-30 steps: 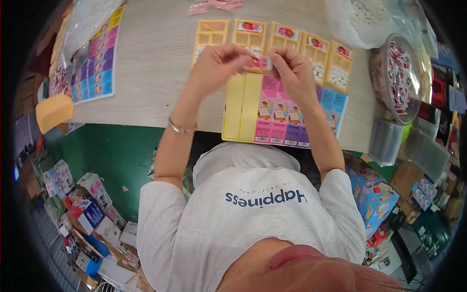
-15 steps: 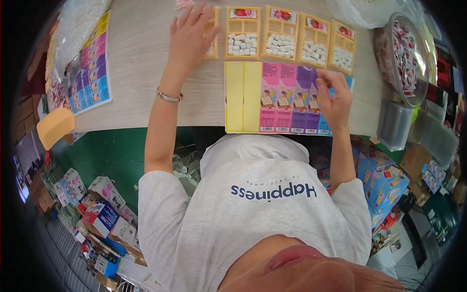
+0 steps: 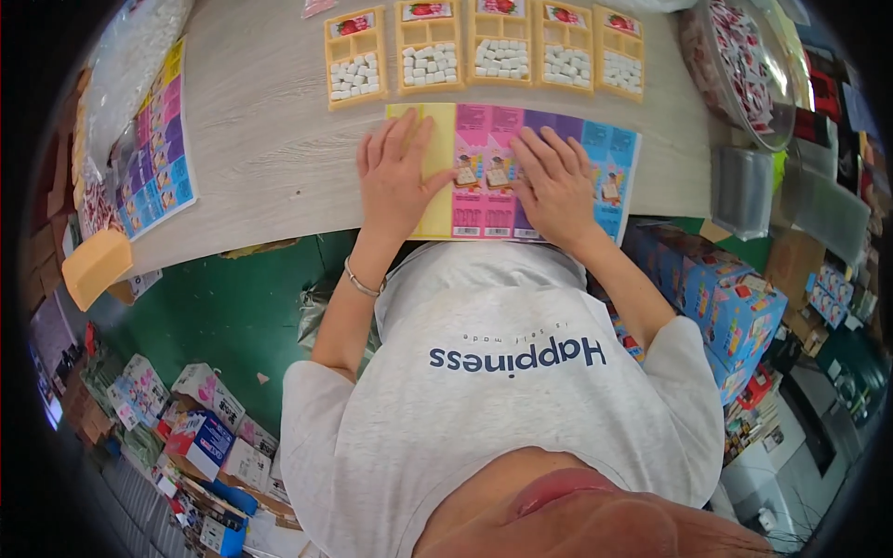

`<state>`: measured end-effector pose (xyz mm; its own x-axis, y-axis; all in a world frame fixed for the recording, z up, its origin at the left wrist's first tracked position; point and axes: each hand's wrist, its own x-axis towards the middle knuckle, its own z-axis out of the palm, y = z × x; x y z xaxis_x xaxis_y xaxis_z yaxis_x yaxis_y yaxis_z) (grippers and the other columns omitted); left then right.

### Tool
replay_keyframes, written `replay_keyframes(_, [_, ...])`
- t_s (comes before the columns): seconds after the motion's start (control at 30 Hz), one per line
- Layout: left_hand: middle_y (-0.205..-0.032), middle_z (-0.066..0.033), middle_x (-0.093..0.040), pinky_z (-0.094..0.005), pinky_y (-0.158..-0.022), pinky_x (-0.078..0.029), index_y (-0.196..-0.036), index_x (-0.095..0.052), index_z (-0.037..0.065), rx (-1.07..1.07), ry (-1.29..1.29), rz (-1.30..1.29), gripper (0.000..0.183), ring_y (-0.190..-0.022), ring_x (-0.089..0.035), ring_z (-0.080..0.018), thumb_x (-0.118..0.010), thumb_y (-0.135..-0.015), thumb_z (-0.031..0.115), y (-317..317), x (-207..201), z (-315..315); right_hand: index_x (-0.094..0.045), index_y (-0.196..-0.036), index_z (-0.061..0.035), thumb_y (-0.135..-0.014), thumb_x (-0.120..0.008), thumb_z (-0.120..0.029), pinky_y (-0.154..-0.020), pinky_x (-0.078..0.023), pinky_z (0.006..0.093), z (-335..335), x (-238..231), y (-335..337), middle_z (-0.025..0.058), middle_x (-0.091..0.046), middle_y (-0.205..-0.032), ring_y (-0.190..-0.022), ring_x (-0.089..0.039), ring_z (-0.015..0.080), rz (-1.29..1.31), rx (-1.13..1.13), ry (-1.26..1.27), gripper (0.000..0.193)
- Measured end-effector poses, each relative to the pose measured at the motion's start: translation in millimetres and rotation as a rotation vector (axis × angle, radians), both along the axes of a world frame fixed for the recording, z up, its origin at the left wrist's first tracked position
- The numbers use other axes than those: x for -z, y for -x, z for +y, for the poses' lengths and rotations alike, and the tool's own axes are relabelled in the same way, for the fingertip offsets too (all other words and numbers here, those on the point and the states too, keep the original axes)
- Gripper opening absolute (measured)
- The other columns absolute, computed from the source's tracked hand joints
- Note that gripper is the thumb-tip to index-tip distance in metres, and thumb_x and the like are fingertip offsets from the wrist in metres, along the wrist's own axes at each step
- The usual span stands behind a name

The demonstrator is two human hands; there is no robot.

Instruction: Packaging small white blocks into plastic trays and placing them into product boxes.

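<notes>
Beneath both my hands lies a sheet of printed labels [image 3: 473, 205] with yellow, pink, purple and blue strips, along the table's near edge. My left hand [image 3: 398, 175] rests flat on its yellow end, fingers spread and thumb toward the pink strips. Across the purple strips lies my right hand [image 3: 555, 184], its fingers stretched out. Just beyond the sheet, several cream plastic trays [image 3: 355, 45] stand in a row. Each tray has small white pieces [image 3: 428, 65] in its near compartment and a packet with strawberries on it [image 3: 429, 10] at its far end.
On the right are a clear bowl of red-and-white packets [image 3: 744, 70] and clear plastic boxes [image 3: 741, 192]. Another coloured sheet [image 3: 166, 153], a plastic bag [image 3: 130, 56] and a cream tray [image 3: 97, 268] lie at the left edge. Cartons [image 3: 200, 442] stand on the floor.
My left hand has come back from the leftmost tray and down onto the sheet's yellow end. My right hand has shifted left and flattened out from a curled pose. The whole view has tilted slightly.
</notes>
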<state>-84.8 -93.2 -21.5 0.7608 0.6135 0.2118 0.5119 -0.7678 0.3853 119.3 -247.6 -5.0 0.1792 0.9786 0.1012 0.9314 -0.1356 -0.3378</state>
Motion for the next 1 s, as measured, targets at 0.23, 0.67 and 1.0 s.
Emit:
replay_keyframes(0.23, [-0.150,-0.0102,-0.046,-0.0502,-0.112,-0.031,-0.143,-0.053,0.012,-0.197,-0.024,0.237,0.074,-0.137,-0.042,-0.0331,-0.078,-0.080,0.041,11.2,-15.1,-17.4,-0.070,-0.115,-0.0084,-0.085,-0.072,-0.013,-0.091,-0.049,0.0395,-40.9,-50.1,-102.4,0.0083,-0.070,-0.112,-0.100,-0.065,0.0278,-0.045,0.259,-0.337,0.031])
replay_keyframes(0.67, [-0.139,-0.0105,-0.054,-0.0471,-0.110,-0.029,-0.133,-0.060,0.012,-0.012,-0.053,0.127,0.061,-0.129,-0.048,-0.0297,-0.079,-0.081,0.037,-64.3,-56.1,-10.2,-0.077,-0.098,-0.0004,-0.088,-0.077,-0.020,-0.062,-0.049,0.0219,-184.4,-91.1,-274.4,-0.0015,-0.070,-0.078,-0.067,-0.060,0.0057,0.449,0.800,-0.011,0.022])
replay_keyframes(1.0, [-0.133,-0.0082,-0.059,-0.0448,-0.108,-0.033,-0.130,-0.064,0.012,0.112,0.116,0.034,0.057,-0.124,-0.053,-0.0288,-0.081,-0.078,0.029,-83.7,-46.2,-30.0,-0.078,-0.100,-0.0052,-0.091,-0.076,-0.023,-0.059,-0.047,0.0169,-189.2,-87.3,-297.3,-0.0045,-0.069,-0.078,-0.066,-0.059,0.0024,0.724,0.807,0.082,0.020])
